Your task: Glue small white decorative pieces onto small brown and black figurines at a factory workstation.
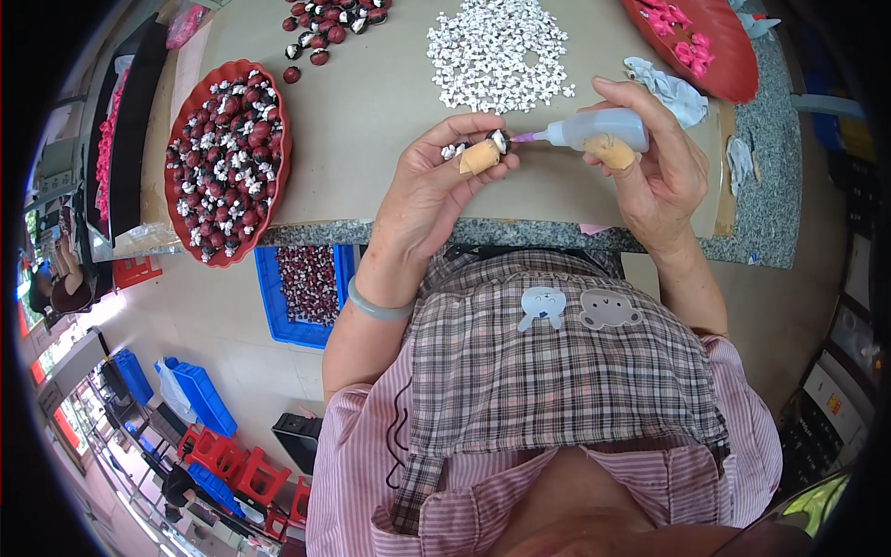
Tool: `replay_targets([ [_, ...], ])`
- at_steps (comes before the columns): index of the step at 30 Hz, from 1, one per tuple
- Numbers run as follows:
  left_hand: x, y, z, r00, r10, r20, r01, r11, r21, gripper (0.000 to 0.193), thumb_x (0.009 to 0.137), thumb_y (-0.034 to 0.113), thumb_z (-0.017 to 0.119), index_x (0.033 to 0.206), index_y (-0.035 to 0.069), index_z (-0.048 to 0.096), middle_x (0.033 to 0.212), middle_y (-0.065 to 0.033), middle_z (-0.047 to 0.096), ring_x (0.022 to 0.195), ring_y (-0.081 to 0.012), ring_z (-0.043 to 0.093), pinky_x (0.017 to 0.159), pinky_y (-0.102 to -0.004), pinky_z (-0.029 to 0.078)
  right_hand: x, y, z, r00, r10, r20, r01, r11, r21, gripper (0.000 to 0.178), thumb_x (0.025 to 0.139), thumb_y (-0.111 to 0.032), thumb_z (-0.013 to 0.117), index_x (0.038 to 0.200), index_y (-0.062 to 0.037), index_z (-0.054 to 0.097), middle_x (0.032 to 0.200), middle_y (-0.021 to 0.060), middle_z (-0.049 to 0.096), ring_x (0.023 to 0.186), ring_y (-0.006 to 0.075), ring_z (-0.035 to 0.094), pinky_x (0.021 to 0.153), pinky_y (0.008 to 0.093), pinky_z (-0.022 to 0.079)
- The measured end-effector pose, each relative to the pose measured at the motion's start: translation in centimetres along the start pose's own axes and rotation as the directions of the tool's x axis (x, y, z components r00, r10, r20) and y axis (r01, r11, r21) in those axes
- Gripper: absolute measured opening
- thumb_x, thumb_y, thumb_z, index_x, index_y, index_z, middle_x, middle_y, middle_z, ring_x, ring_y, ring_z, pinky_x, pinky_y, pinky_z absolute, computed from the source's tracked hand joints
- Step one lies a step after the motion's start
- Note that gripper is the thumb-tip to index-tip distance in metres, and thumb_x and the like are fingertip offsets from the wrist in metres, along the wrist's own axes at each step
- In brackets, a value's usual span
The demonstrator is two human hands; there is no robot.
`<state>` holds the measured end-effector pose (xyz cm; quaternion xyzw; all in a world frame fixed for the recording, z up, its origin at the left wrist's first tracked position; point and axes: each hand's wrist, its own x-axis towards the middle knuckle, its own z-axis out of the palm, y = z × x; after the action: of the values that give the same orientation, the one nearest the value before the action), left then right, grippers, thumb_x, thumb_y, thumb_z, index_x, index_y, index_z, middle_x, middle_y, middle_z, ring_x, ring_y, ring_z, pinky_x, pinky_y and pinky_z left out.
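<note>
Left hand (436, 186) pinches a small dark bead (498, 142) just below the pile of white bits (498, 51). Right hand (654, 162) is wrapped around a glue bottle (599, 128), its nozzle touching the bead. Red bowl (225, 162) sits far left of the pile.

L hand (436, 190) pinches small dark bead (499, 141), poss. w/ white bits; R hand (654, 172) aims squeeze bottle (599, 130) at it.

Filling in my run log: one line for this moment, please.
left hand: pinches small dark-and-white piece | right hand: holds squeeze bottle, nozzle at piece | red tray: left
</note>
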<state>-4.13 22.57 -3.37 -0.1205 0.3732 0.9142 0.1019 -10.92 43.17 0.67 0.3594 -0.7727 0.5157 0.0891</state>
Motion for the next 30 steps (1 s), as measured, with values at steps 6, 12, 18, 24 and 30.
replay_targets([
  [6,-0.1,0.0,-0.3,1.0,-0.005,0.005,0.005,1.0,0.02,0.027,0.088,0.003,0.063,0.114,-0.003,0.06,0.098,-0.0098,0.062,0.09,-0.0195,0.065,0.081,-0.0262,0.054,-0.1,0.1,0.0,0.997,0.053,-0.059,-0.051,0.998,0.027,0.038,0.08,-0.013,0.073,0.114,-0.0002,0.062,0.093,0.0098,0.068,0.078,0.0165,0.067,0.064,0.0257,0.054],
  [12,-0.4,1.1,-2.3,0.999,0.038,0.004,-0.039,0.999,0.014,0.031,0.089,0.004,0.06,0.119,-0.004,0.056,0.106,-0.0157,0.063,0.088,-0.0186,0.065,0.08,-0.0252,0.055,0.0,2.2,-2.0,0.89,0.45,0.073,-0.429,0.774,0.465,0.029,0.084,-0.007,0.07,0.109,0.0013,0.06,0.096,0.0113,0.065,0.076,0.0166,0.066,0.063,0.0258,0.053],
  [18,-1.2,2.0,-3.7,0.989,0.123,-0.088,-0.13,0.988,-0.081,0.037,0.089,-0.002,0.055,0.125,-0.009,0.051,0.108,-0.0189,0.062,0.088,-0.0185,0.065,0.079,-0.0232,0.056,0.0,4.7,-0.7,0.765,0.539,0.351,-0.625,0.493,0.606,0.034,0.085,-0.002,0.065,0.116,0.0008,0.05,0.1,0.012,0.062,0.086,0.019,0.066,0.075,0.0269,0.054],
  [24,-1.4,2.4,-5.2,0.984,0.172,-0.041,-0.175,0.98,-0.091,0.043,0.089,-0.001,0.055,0.129,-0.014,0.043,0.118,-0.0255,0.055,0.098,-0.0242,0.062,0.087,-0.0263,0.056,0.6,5.1,0.8,0.718,0.54,0.439,-0.696,0.529,0.486,0.032,0.083,-0.003,0.065,0.113,-0.0051,0.053,0.095,0.0078,0.061,0.093,0.0169,0.065,0.077,0.0282,0.053],
  [30,-1.8,2.5,-5.5,0.978,0.199,-0.063,-0.206,0.971,-0.122,0.039,0.089,-0.002,0.053,0.126,-0.013,0.046,0.115,-0.0253,0.057,0.096,-0.0236,0.062,0.084,-0.0267,0.056,1.8,5.2,2.6,0.963,0.16,0.217,-0.101,0.96,-0.261,0.022,0.074,-0.001,0.067,0.095,-0.0055,0.062,0.089,0.0074,0.058,0.079,0.0236,0.063,0.067,0.0349,0.05],
])
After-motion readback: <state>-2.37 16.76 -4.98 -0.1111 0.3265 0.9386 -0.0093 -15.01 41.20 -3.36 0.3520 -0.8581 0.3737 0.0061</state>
